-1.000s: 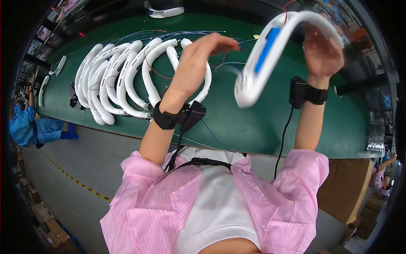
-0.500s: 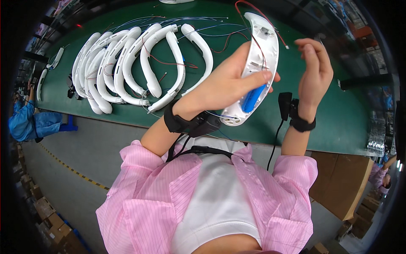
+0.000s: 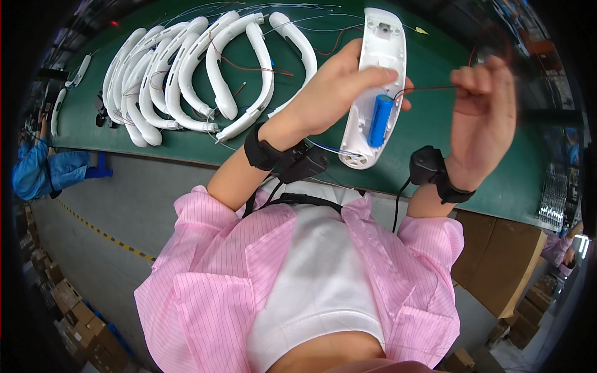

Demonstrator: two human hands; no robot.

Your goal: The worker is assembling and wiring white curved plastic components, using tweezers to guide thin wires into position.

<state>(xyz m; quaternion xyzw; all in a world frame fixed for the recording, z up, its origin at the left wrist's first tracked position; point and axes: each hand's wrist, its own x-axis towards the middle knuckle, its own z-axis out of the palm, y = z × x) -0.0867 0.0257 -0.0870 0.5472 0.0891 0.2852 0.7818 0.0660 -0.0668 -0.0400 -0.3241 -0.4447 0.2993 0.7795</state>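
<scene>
My left hand [image 3: 333, 90] grips a curved white plastic shell [image 3: 387, 59] above the table, thumb across its inner face and fingers behind it. A blue cylindrical battery [image 3: 380, 121] lies in the lower half of the shell. From the battery's upper end, a thin dark red wire [image 3: 429, 88] runs taut to my right hand [image 3: 482, 118], whose fingers are pinched round it, slightly blurred. Blue and white wires [image 3: 339, 150] come out near the shell's round vented lower end.
Several white curved neckband shells [image 3: 186, 93] lie overlapped on the green table [image 3: 491, 183] to the left, with loose wires among them. Beyond the near right edge stands a cardboard box [image 3: 497, 255]. A person in blue [image 3: 46, 177] is at the far left.
My right hand has gone from loosely spread to pinching the red wire, and has moved right, pulling it away from the shell. The shell has turned more upright in my left hand.
</scene>
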